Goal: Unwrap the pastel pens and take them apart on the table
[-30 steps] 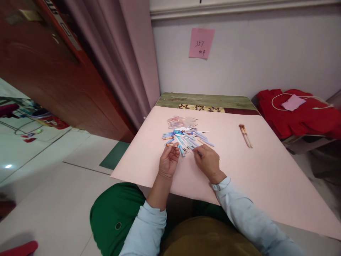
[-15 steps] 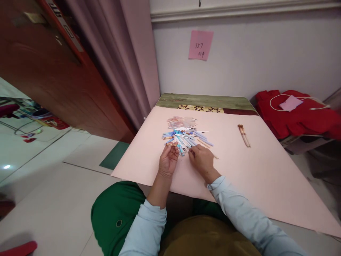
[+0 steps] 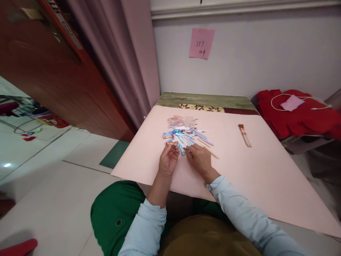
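My left hand (image 3: 168, 160) is closed, palm turned up, around a short tan pen piece (image 3: 170, 143) with a brown end. My right hand (image 3: 200, 159) lies low at the near edge of a pile of pen parts, thumb and fingers pinched together. A small dark tip shows by those fingertips, but what they hold is mostly hidden. Blue pen barrels (image 3: 181, 149), white refills (image 3: 204, 131) and lilac barrels (image 3: 206, 140) overlap in the pile. Beside the right hand lie slim tan barrels (image 3: 213, 154). Clear pink pen parts (image 3: 176, 121) are heaped behind.
Two tan pens with brown tops (image 3: 244, 136) lie side by side at the table's right. A pale pink sheet (image 3: 239, 185) covers the table. Red cloth (image 3: 314, 119) with a white cable is at the right; a wooden door (image 3: 66, 78) stands left.
My right hand has shifted slightly left, toward my left hand, along the near edge of the pile. The left hand keeps its hold on the tan pen piece.
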`<state>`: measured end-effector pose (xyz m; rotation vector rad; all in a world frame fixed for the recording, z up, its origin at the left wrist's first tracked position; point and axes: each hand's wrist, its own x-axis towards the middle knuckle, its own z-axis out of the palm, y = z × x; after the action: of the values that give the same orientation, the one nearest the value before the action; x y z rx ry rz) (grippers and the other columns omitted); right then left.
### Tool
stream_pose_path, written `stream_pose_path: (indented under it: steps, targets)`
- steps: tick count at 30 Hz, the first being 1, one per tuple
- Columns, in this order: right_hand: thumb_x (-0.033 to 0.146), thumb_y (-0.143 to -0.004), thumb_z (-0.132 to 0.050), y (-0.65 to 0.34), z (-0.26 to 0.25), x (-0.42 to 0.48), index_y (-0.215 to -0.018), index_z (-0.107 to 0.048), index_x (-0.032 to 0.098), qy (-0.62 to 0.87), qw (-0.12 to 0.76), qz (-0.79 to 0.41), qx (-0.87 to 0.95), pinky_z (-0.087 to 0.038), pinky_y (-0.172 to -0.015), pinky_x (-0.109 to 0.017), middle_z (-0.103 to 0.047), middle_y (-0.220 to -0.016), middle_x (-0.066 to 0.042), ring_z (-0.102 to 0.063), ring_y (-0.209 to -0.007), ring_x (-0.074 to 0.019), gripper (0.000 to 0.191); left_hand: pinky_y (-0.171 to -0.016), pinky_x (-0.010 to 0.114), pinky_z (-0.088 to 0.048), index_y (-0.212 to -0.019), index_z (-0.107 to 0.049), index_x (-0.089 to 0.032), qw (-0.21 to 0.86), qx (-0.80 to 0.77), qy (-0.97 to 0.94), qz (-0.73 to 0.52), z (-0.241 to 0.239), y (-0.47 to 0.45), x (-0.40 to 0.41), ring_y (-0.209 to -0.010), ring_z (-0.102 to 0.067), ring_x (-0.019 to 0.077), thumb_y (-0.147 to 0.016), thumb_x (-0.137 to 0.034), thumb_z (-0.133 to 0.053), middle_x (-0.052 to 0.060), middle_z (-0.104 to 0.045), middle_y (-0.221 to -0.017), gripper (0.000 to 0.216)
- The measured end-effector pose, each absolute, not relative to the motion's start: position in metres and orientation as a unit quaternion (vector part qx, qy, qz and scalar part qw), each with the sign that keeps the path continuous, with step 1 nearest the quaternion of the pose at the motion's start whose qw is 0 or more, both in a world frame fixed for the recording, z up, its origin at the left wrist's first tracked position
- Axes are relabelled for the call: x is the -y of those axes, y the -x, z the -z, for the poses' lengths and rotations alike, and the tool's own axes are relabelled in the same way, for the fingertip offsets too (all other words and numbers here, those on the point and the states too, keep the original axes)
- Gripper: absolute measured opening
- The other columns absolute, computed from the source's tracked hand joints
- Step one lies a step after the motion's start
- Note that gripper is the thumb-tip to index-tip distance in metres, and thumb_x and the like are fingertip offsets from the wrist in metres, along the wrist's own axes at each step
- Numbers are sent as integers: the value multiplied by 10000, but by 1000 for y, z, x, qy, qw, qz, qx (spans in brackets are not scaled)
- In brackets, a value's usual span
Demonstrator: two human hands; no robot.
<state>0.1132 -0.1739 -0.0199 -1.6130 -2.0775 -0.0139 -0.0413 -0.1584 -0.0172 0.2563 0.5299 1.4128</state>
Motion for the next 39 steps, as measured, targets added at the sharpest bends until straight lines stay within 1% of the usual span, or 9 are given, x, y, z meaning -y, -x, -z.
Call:
stream_pose_path:
  steps: [6,10,17,21,24,29,33,36,39]
  targets:
    - [292,-937,-529,-117,19,172,-850,-714,244,581,231,3,781,-287,-660,-286,-664,-838,-29,-568,-803,-161,210,-657,194,-516,-870,-634,-136,719,-247,-115,-639,16,41,159,-713,-653,91,-854,-152,-625,66,-709,-916,25]
    - [299,-917,-546,-118,19,173,-860,-694,218,602,223,8,766,-279,-642,-292,-661,-856,-44,-556,-767,-167,177,-666,200,-522,-860,-632,-141,719,-249,-115,-639,17,40,158,-712,-656,92,-842,-152,-640,65,-712,-914,22]
    - [311,-949,-476,-118,18,176,-865,-664,195,628,238,24,741,-265,-622,-295,-642,-854,-62,-540,-718,-165,236,-657,194,-522,-856,-634,-135,719,-243,-116,-641,17,40,158,-709,-657,91,-843,-155,-639,69,-713,-918,24]
    - [303,-938,-486,-118,21,175,-841,-667,191,644,239,33,726,-250,-604,-298,-639,-840,-63,-529,-692,-162,233,-666,191,-522,-846,-629,-138,719,-251,-111,-638,16,40,159,-700,-656,84,-844,-148,-636,64,-713,-909,13]
    - [307,-923,-494,-119,24,174,-836,-668,197,650,260,17,714,-256,-600,-288,-641,-838,-58,-534,-698,-160,224,-669,195,-524,-850,-629,-140,717,-253,-113,-639,16,40,160,-698,-656,85,-838,-150,-645,62,-713,-903,23]
    - [306,-863,-536,-123,24,172,-832,-663,211,661,336,-46,669,-300,-604,-264,-635,-818,-21,-560,-733,-152,161,-670,196,-525,-842,-631,-141,717,-254,-116,-638,16,39,160,-699,-656,85,-833,-152,-650,61,-714,-903,25]
    - [298,-848,-557,-126,24,172,-810,-667,217,658,336,-59,671,-305,-609,-261,-638,-819,-16,-565,-746,-153,142,-662,192,-525,-842,-633,-141,717,-254,-116,-639,15,39,159,-694,-653,85,-839,-148,-641,61,-714,-892,10]
    - [328,-884,-540,-127,24,172,-838,-674,210,658,328,-55,676,-301,-615,-265,-649,-847,-31,-571,-781,-163,185,-664,189,-525,-848,-633,-138,719,-251,-114,-638,15,39,159,-701,-656,85,-843,-142,-633,61,-712,-894,6]
    - [339,-913,-511,-128,25,172,-878,-664,205,673,341,-51,655,-306,-628,-270,-662,-886,-39,-575,-799,-170,206,-670,188,-526,-851,-632,-139,720,-254,-114,-636,16,39,159,-705,-658,86,-838,-142,-640,59,-712,-896,15]
